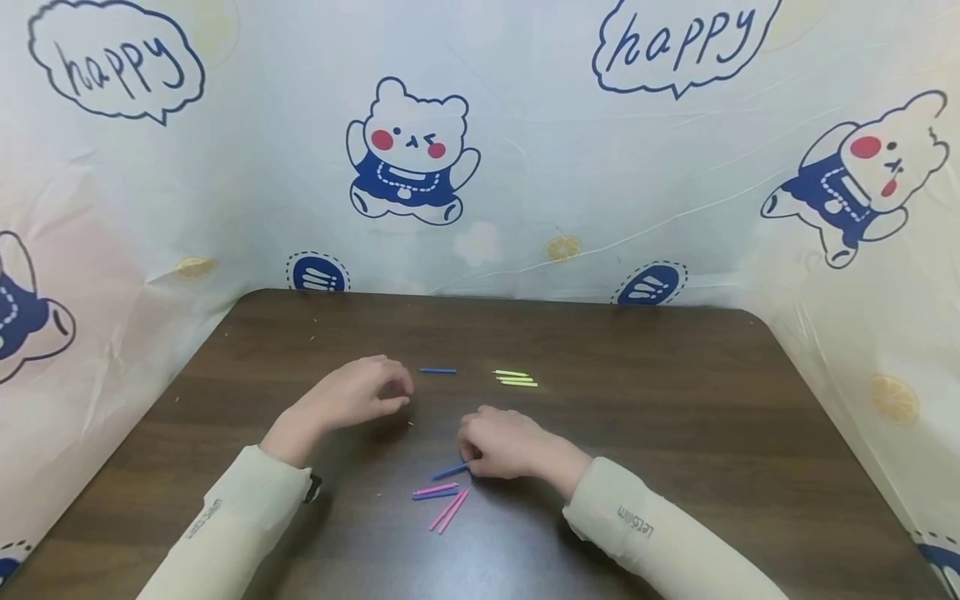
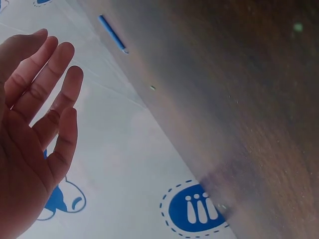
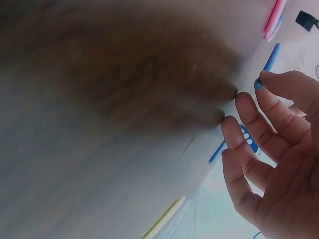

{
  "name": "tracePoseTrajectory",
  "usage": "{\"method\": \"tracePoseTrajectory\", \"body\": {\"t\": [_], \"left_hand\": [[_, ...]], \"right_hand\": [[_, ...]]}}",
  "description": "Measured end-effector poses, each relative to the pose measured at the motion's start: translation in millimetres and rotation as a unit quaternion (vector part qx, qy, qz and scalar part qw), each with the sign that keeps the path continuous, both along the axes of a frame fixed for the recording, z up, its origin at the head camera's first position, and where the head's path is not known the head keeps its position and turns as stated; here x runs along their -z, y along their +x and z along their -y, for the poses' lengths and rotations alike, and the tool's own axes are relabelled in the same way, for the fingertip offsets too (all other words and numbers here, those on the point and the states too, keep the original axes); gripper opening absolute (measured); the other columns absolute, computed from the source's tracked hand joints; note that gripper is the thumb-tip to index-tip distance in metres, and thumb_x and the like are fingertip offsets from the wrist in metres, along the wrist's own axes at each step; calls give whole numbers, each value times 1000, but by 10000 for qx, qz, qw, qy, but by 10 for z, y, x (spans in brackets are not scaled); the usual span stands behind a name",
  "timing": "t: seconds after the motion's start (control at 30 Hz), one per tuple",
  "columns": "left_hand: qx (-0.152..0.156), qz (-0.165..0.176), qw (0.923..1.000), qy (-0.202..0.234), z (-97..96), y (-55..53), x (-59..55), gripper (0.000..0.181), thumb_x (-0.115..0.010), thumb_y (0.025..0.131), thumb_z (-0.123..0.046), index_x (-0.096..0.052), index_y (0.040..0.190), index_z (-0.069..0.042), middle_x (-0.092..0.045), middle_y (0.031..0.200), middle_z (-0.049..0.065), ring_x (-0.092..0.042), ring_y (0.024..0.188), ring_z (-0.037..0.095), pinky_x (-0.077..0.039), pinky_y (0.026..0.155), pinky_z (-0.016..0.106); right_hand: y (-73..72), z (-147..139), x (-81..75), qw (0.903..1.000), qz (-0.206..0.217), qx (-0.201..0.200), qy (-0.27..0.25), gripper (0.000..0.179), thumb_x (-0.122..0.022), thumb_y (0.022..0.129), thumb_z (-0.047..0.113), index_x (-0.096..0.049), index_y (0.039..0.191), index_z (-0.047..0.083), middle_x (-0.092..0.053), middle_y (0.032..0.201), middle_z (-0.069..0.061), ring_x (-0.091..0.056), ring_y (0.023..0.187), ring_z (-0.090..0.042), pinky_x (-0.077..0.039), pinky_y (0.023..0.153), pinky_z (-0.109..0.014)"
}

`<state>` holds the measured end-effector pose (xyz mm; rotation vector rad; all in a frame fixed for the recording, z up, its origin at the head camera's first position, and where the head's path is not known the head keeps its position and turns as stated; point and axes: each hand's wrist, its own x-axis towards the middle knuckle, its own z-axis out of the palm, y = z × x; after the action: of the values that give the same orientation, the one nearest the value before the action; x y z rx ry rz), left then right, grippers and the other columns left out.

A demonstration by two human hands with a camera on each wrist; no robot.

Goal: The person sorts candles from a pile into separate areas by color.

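My right hand (image 1: 504,444) pinches one end of a thin, pencil-like blue stick (image 3: 270,58) between thumb and fingertip, low over the table. Just in front of the wearer lie another blue stick (image 1: 435,494) with a pink stick (image 1: 437,488) along it, and two more pink sticks (image 1: 450,511) crossing at one end. Farther back, a single blue stick (image 1: 438,370) with a pale pointed tip lies crosswise. My left hand (image 1: 358,392) hovers beside it, fingers loosely bent and holding nothing; its palm shows in the left wrist view.
Three yellow-green sticks (image 1: 516,379) lie side by side to the right of the far blue one. The brown wooden table (image 1: 675,375) ends against a printed cloth (image 1: 525,167) at the back and sides. Small specks dot the tabletop.
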<state>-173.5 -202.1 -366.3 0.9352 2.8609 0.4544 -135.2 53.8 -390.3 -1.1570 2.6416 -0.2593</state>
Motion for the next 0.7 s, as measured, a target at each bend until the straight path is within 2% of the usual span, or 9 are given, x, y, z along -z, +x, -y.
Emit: {"method": "tracePoseTrajectory", "body": {"t": [0.07, 0.17, 0.23, 0.3, 0.33, 0.47, 0.57, 0.7], "left_hand": [[32, 5, 10000, 57, -2, 40, 5, 10, -72, 88, -18, -72, 97, -14, -68, 92, -8, -60, 89, 14, -53, 83, 38], [162, 67, 9998, 80, -19, 103, 27, 8, -72, 89, -18, -72, 96, -15, -69, 93, -8, -63, 91, 15, -52, 96, 44], [229, 109, 9997, 54, -36, 143, 43, 7, -72, 89, -18, -72, 95, -16, -69, 93, -8, -65, 91, 14, -46, 105, 49], [266, 128, 9996, 41, -52, 181, 53, 6, -72, 89, -19, -72, 95, -17, -69, 92, -8, -66, 91, 13, -40, 111, 52], [264, 135, 9996, 39, -60, 200, 56, 6, -73, 89, -21, -72, 94, -18, -68, 91, -9, -65, 88, 12, -40, 111, 51], [265, 222, 9994, 13, -85, 288, 51, 7, -73, 88, -27, -71, 92, -22, -65, 87, -14, -61, 84, 8, -53, 93, 39], [397, 231, 9989, -33, -113, 358, 48, 8, -73, 88, -31, -70, 88, -24, -64, 86, -16, -58, 84, 5, -53, 78, 30], [581, 190, 9981, -93, -167, 442, 51, 10, -72, 87, -34, -69, 85, -25, -63, 84, -16, -56, 82, 5, -50, 73, 26]], "right_hand": [[-17, -31, -5, 10000, 12, 42, -10, 16, -72, 83, 18, -62, 73, 26, -53, 82, 13, -48, 83, -10, -41, 60, -24], [-45, -83, -13, 10000, 21, 93, -28, 17, -71, 84, 17, -61, 73, 26, -52, 81, 13, -47, 83, -10, -40, 61, -25], [-65, -118, -21, 9999, 34, 126, -49, 16, -71, 84, 17, -61, 73, 25, -53, 81, 12, -47, 83, -11, -40, 62, -25], [-88, -149, -25, 9999, 26, 152, -78, 16, -71, 85, 17, -62, 73, 25, -54, 81, 11, -47, 82, -11, -40, 63, -24], [-98, -164, -27, 9998, 31, 172, -100, 16, -71, 85, 17, -62, 74, 24, -54, 82, 11, -48, 82, -11, -40, 64, -25], [-139, -221, -24, 9995, 11, 279, -177, 15, -71, 85, 17, -63, 74, 24, -56, 83, 11, -48, 82, -12, -42, 65, -25], [-173, -257, -16, 9991, -17, 347, -244, 15, -71, 86, 18, -63, 75, 24, -56, 83, 11, -49, 80, -10, -43, 65, -25], [-237, -288, -16, 9985, -54, 366, -414, 13, -70, 86, 17, -63, 76, 22, -55, 82, 10, -50, 75, -8, -43, 65, -23]]}}
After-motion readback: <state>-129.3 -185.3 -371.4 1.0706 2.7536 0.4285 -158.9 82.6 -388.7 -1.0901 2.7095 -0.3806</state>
